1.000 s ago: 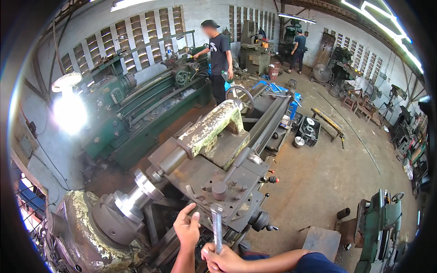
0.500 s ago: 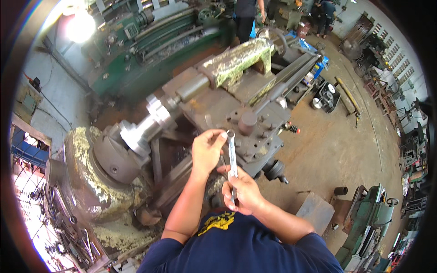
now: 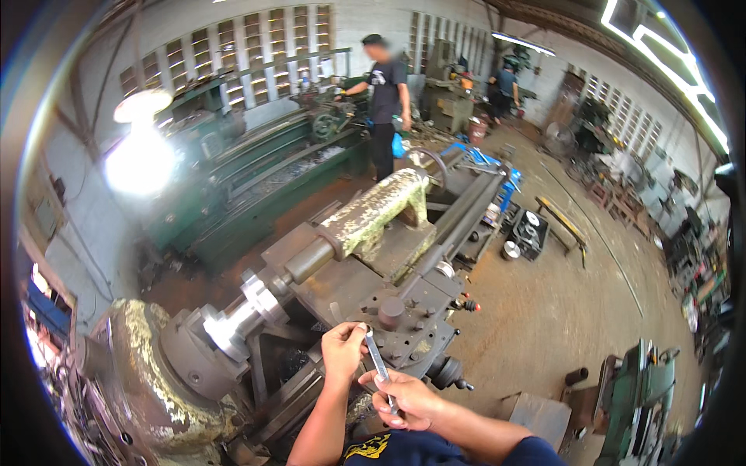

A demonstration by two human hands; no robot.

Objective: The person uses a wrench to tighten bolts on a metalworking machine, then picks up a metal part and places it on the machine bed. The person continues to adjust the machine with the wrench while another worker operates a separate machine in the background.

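Note:
A silver wrench (image 3: 377, 357) slants between my two hands, above the lathe carriage. My left hand (image 3: 343, 351) pinches its upper end between thumb and fingers. Lower down, the fingers of my right hand (image 3: 406, 400) are wrapped round the other end. Just beyond the wrench stands the round tool post (image 3: 391, 312) on the carriage. To the left, a shiny stepped metal workpiece (image 3: 260, 299) sits between the chuck (image 3: 190, 353) and the tailstock (image 3: 377, 213). Neither hand touches the workpiece.
The paint-worn headstock (image 3: 128, 380) fills the lower left. A green lathe (image 3: 256, 202) stands behind, with a person (image 3: 386, 93) beside it. Another person (image 3: 505, 89) is farther back. A black tray of parts (image 3: 530, 233) lies on the floor; a green machine (image 3: 641, 396) stands lower right.
My view has tilted up, bringing more of the far wall and both people into sight. The wrench now leans more to the left at its top; both hands keep hold of it.

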